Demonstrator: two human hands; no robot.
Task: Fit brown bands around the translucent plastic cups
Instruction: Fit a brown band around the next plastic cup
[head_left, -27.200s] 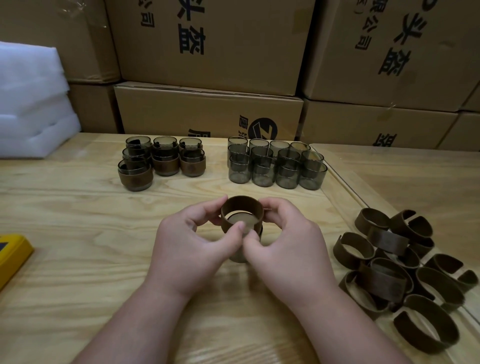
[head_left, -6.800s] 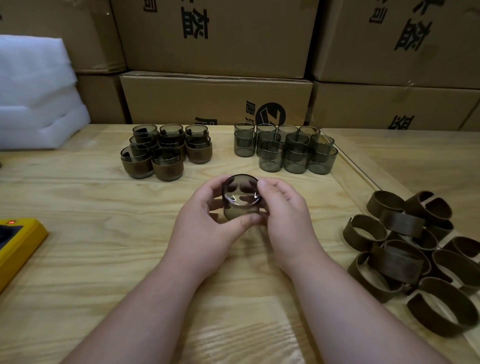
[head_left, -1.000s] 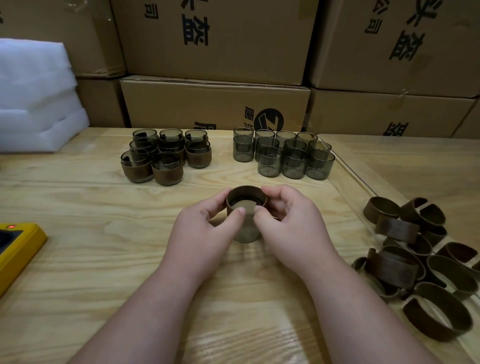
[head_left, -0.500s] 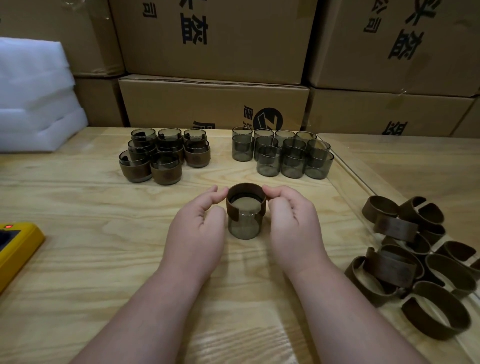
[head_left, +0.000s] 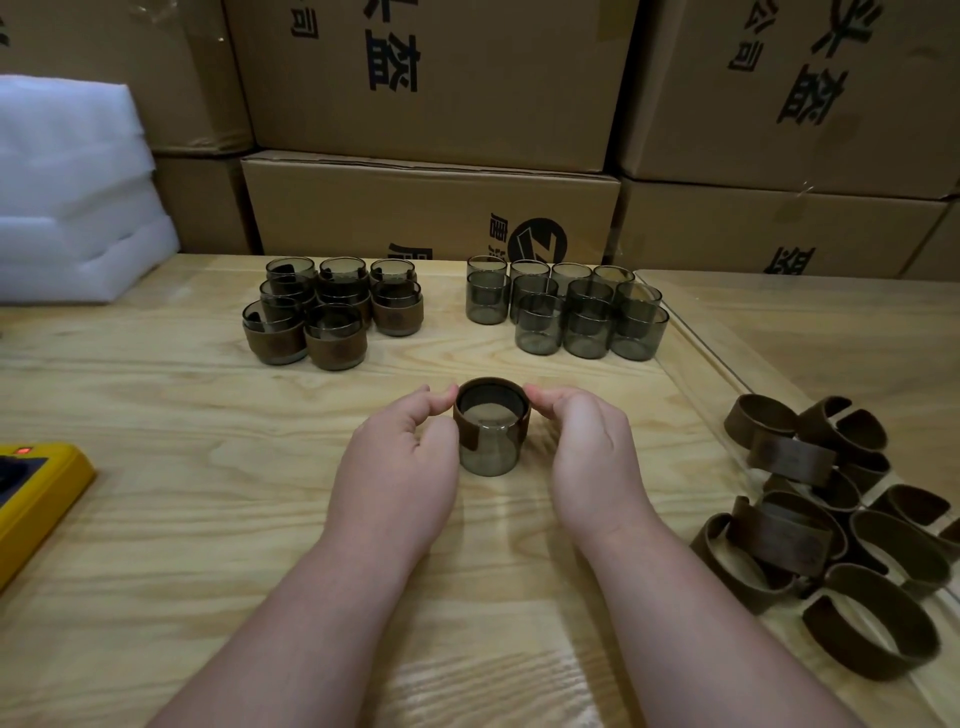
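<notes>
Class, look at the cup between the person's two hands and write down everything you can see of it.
The cup is a small, smoky-grey translucent cylinder, plastic by its look, standing upright on the wooden table with its mouth open. A brown band wraps its upper part at the rim, leaving the lower wall bare. The left hand and right hand flank it, fingertips touching the band near the rim on either side. It stands apart from the other cups behind.

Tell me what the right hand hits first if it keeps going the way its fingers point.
Right hand fingers point up-left and already touch the brown band at the cup's rim, so the band comes first.
</notes>
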